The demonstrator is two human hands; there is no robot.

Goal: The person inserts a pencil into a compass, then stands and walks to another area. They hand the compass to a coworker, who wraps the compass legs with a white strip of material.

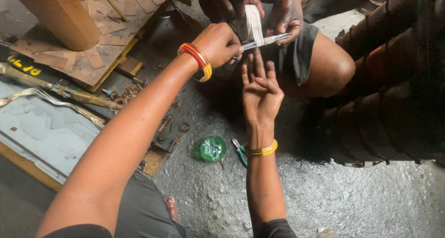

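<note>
While left hand (217, 43) fingers pinch the knife (264, 41), right hand (260, 92) upright, fingers spread, empty.

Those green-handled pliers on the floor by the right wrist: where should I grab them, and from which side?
Take the pliers by the green handles, coming from above on the green bottle side. They lie flat, and the right hand's wrist covers their other side. The left hand holds a pen-like tool.

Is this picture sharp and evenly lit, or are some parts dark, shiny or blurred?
Head view: uneven light. The concrete floor at lower right glints brightly, while the big tyre on the right sinks into deep shadow. The left hand and the open right hand are fairly sharp; the near forearm looks stretched by the wide lens. The green plastic piece shows small highlights.
</note>
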